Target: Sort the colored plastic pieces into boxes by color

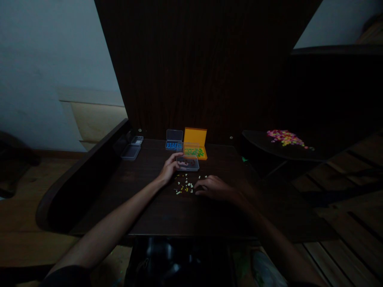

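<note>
My left hand point(169, 170) grips the left side of a clear plastic box point(191, 169), its hinged lid raised. A few dark red pieces lie inside that box. In front of it, small white and yellow pieces point(186, 186) are scattered on the dark wooden tabletop point(185, 217). My right hand point(214, 187) reaches in from the right at the edge of the scatter. Its fingers point left, low over the table, with a gap between them; nothing shows in them. Behind the clear box stands an open orange box point(195, 136) holding green pieces.
A small clear box point(174, 145) with blue pieces stands open at the back. Another open clear box point(131, 152) is beside the raised left edge board point(80, 179). A pile of pink and yellow pieces point(285, 138) lies on a side shelf point(260, 140) at right.
</note>
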`<control>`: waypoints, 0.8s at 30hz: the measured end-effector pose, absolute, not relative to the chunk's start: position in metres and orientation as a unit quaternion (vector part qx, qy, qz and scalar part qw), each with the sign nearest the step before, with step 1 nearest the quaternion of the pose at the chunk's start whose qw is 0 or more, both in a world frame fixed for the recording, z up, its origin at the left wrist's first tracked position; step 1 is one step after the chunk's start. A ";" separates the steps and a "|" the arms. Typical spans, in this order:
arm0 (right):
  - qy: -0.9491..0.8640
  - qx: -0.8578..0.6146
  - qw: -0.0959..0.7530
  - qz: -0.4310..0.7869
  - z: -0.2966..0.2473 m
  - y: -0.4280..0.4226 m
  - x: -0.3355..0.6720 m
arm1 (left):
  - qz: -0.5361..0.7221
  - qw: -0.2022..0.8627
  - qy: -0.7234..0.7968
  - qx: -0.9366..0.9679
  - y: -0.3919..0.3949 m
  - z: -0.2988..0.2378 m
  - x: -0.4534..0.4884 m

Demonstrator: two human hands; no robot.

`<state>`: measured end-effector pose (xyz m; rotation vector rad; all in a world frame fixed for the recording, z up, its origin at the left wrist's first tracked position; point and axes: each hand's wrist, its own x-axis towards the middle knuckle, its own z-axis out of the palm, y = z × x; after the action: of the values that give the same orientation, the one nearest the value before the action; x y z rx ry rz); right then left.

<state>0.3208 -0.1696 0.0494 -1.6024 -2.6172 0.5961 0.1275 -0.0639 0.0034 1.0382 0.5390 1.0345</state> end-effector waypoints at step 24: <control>-0.811 -0.520 0.236 0.128 0.058 -0.158 0.322 | 0.460 0.709 0.250 0.473 -0.065 0.002 0.129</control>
<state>0.3222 -0.1578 0.0576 -1.4267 -2.2223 0.3517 0.1288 -0.0647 0.0025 1.0498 0.5544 1.0224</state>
